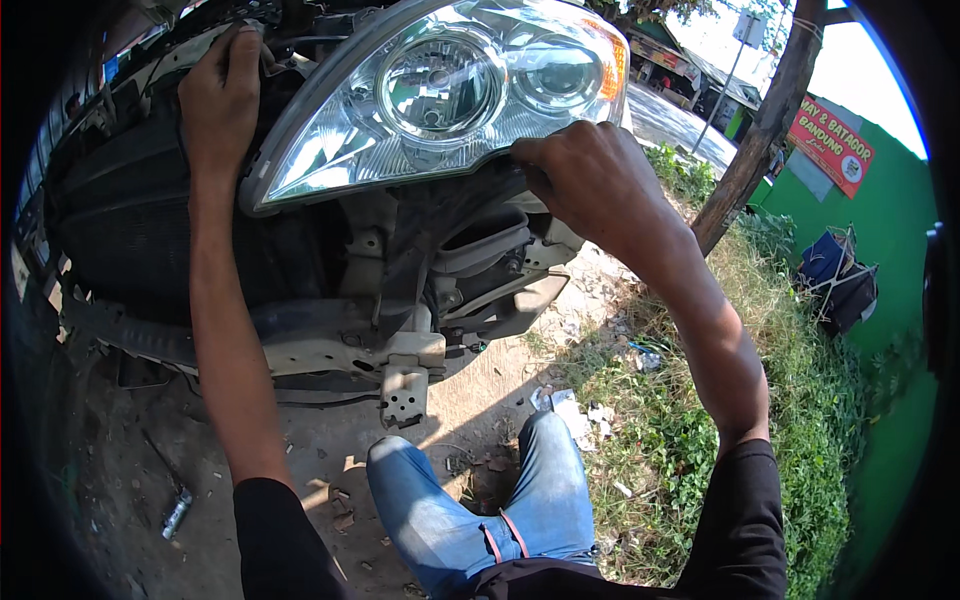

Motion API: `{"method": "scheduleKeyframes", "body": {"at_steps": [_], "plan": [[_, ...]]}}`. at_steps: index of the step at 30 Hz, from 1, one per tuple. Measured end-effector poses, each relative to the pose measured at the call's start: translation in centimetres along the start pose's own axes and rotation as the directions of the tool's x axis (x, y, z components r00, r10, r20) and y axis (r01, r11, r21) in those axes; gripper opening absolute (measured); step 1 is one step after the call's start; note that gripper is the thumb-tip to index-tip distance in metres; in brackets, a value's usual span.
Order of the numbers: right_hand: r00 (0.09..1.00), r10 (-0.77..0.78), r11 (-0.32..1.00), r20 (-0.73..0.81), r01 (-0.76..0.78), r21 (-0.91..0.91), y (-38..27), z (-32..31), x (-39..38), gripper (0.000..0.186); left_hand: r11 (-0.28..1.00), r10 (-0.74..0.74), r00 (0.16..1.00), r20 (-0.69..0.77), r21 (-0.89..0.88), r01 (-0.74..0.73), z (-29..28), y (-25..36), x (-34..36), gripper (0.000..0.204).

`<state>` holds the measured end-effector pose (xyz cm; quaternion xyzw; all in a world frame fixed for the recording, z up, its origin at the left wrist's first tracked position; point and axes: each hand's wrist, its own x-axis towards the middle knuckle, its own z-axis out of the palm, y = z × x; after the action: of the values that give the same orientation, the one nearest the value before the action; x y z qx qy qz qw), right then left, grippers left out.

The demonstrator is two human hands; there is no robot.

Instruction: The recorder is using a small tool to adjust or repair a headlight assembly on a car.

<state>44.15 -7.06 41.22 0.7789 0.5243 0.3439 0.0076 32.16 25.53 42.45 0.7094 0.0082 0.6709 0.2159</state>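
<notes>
A large clear car headlight (440, 100) with an orange corner lens sits at the top middle, on the opened front end of a car. My right hand (600, 185) has its fingers closed at the headlight's lower right edge, thumb side against the rim. To the left of the headlight, my left hand (222, 95) is closed near the top of the radiator (125, 210), thumb uppermost. What its fingers hold is hidden. Below the headlight, the bare bumper bar (310, 352) and a perforated metal bracket (404, 395) are exposed.
A wooden post (765, 130) and a green wall (905, 270) with a red sign (830, 145) stand at the right. Grass (690, 440) and litter lie beside my legs (480, 510). A small metallic cylinder (177, 513) rests on the ground at lower left.
</notes>
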Motion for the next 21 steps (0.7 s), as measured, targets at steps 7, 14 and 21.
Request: {"method": "scheduleKeyframes", "body": {"at_steps": [7, 14, 21], "plan": [[0.999, 0.037, 0.998, -0.014, -0.037, 0.055, 0.2, 0.4, 0.1, 0.017, 0.999, 0.041, 0.999, -0.020, -0.014, -0.041, 0.3, -0.5, -0.1, 0.038], [0.999, 0.043, 0.995, -0.032, -0.045, -0.093, -1.0, 0.2, -1.3, 0.019, 0.999, 0.022, 1.000, 0.003, 0.029, -0.022, 0.1, -0.1, -0.2, 0.038], [0.997, 0.067, 0.997, -0.033, -0.066, 0.037, -1.2, 0.2, -1.5, 0.012, 1.000, -0.004, 0.999, -0.045, -0.010, 0.004, 0.3, -0.1, -0.3, 0.038]]}}
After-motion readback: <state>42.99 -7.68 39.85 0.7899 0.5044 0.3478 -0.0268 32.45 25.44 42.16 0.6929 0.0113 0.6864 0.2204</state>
